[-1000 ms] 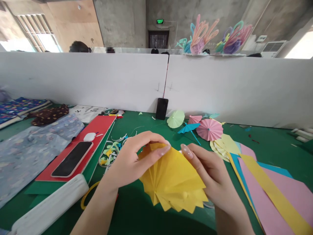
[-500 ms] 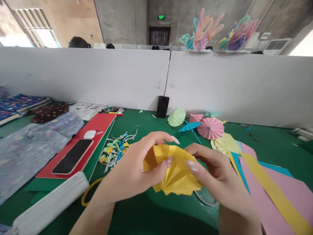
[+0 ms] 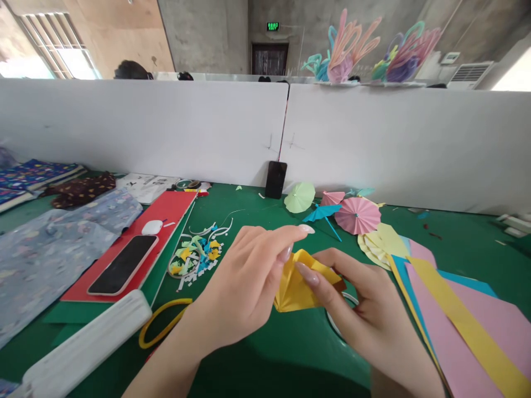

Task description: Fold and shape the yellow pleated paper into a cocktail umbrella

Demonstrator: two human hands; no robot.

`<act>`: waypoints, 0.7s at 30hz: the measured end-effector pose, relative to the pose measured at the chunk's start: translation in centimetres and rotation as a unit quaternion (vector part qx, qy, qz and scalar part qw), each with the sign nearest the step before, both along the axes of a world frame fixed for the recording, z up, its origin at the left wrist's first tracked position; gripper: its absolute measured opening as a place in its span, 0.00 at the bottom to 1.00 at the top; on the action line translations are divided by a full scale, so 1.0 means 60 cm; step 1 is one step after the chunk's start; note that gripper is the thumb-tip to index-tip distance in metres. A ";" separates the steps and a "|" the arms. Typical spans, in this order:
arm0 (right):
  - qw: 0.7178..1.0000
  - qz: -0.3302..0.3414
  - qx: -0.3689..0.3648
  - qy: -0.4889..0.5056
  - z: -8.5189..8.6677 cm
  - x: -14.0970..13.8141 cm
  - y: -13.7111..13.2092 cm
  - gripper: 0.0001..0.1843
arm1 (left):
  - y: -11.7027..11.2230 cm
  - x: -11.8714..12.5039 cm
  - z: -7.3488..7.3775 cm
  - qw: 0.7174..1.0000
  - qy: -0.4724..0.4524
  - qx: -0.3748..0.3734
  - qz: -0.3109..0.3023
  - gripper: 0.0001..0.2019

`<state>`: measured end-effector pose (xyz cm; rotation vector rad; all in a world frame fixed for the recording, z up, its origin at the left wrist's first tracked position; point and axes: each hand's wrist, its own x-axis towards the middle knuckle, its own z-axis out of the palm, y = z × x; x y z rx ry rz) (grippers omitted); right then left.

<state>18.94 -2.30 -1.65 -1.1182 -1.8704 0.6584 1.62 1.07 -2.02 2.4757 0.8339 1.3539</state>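
Note:
Over the middle of the table is a piece of yellow pleated paper (image 3: 298, 293), creased into a fan-like shape. My right hand (image 3: 365, 304) grips it from the right, thumb pressed on the near face and fingers behind. At the paper's left edge my left hand (image 3: 244, 282) has its thumb tip against the folds, while the index finger stretches out above; its other fingers are mostly hidden behind the hand. Beneath the paper, a silvery ring-shaped thing (image 3: 334, 326) lies partly covered on the table.
Paper umbrellas in green (image 3: 299, 198), blue (image 3: 323, 213) and pink (image 3: 357, 216) stand behind my hands. Coloured paper sheets (image 3: 489, 309) lie right. Left are paper scraps (image 3: 203, 251), a phone (image 3: 123, 265), a white pouch (image 3: 87, 342) and a yellow band (image 3: 155, 326). White partitions (image 3: 166, 132) rise behind.
The yellow paper has gone from spread wide to more folded together, its left side gathered. My left hand has turned over and shifted right, its thumb now at the paper's edge.

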 end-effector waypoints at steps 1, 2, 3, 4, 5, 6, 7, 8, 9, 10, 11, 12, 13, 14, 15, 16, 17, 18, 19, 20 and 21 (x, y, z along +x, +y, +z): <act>1.000 0.000 0.001 -0.004 -0.001 0.000 -0.001 0.09 | 0.001 0.001 0.000 1.000 0.007 0.003 -0.007 0.18; 1.000 0.002 0.002 -0.008 -0.002 0.000 -0.001 0.09 | 0.002 0.003 -0.001 1.000 0.014 0.005 -0.014 0.18; 1.000 0.006 0.003 -0.012 -0.002 0.000 -0.002 0.09 | 0.002 0.003 -0.001 1.000 0.018 0.005 -0.021 0.18; 1.000 0.011 0.004 -0.015 -0.003 0.001 -0.001 0.08 | 0.003 0.004 0.000 0.999 0.021 0.004 -0.029 0.18; 1.000 0.015 0.004 -0.018 -0.004 0.001 -0.001 0.08 | 0.003 0.004 0.000 0.999 0.023 0.001 -0.036 0.18; 1.000 0.018 0.003 -0.021 -0.004 0.002 0.000 0.07 | 0.003 0.005 0.001 0.999 0.023 -0.001 -0.042 0.18; 1.000 0.022 0.004 -0.021 -0.005 0.003 0.001 0.06 | 0.002 0.005 0.001 0.999 0.023 -0.005 -0.047 0.18; 0.999 0.028 0.005 -0.020 -0.005 0.005 0.002 0.06 | 0.002 0.004 0.002 0.998 0.022 -0.009 -0.055 0.18; 0.999 0.037 0.008 -0.020 -0.005 0.006 0.003 0.05 | 0.002 0.004 0.003 0.997 0.021 -0.016 -0.067 0.18; 0.998 0.049 0.014 -0.020 -0.005 0.007 0.004 0.04 | 0.001 0.004 0.004 0.996 0.020 -0.027 -0.081 0.19; 0.998 0.063 0.022 -0.020 -0.004 0.008 0.005 0.04 | 0.001 0.003 0.004 0.994 0.021 -0.041 -0.098 0.19; 0.996 0.078 0.029 -0.020 -0.003 0.009 0.006 0.04 | 0.001 0.003 0.005 0.992 0.023 -0.055 -0.115 0.19; 0.995 0.091 0.035 -0.020 -0.002 0.009 0.007 0.05 | 0.000 0.003 0.005 0.989 0.026 -0.067 -0.130 0.20; 0.994 0.101 0.040 -0.019 -0.002 0.010 0.007 0.05 | 0.000 0.003 0.006 0.987 0.029 -0.075 -0.141 0.20; 0.993 0.107 0.043 -0.017 -0.001 0.010 0.008 0.05 | 0.001 0.003 0.005 0.985 0.030 -0.081 -0.148 0.19; 0.993 0.111 0.043 -0.015 -0.001 0.010 0.009 0.06 | 0.001 0.004 0.005 0.984 0.030 -0.083 -0.154 0.19; 0.992 0.114 0.043 -0.013 -0.001 0.010 0.010 0.06 | 0.001 0.004 0.005 0.983 0.026 -0.085 -0.160 0.18; 0.992 0.118 0.044 -0.010 -0.001 0.011 0.010 0.06 | 0.002 0.005 0.004 0.982 0.020 -0.087 -0.165 0.18; 0.992 0.120 0.046 -0.006 -0.002 0.011 0.011 0.06 | 0.002 0.005 0.003 0.981 0.013 -0.090 -0.173 0.18; 0.992 0.120 0.049 -0.002 -0.003 0.010 0.011 0.06 | 0.002 0.006 0.002 0.979 0.005 -0.094 -0.181 0.19; 0.992 0.117 0.054 0.002 -0.004 0.010 0.011 0.05 | 0.001 0.006 0.000 0.977 -0.003 -0.101 -0.190 0.19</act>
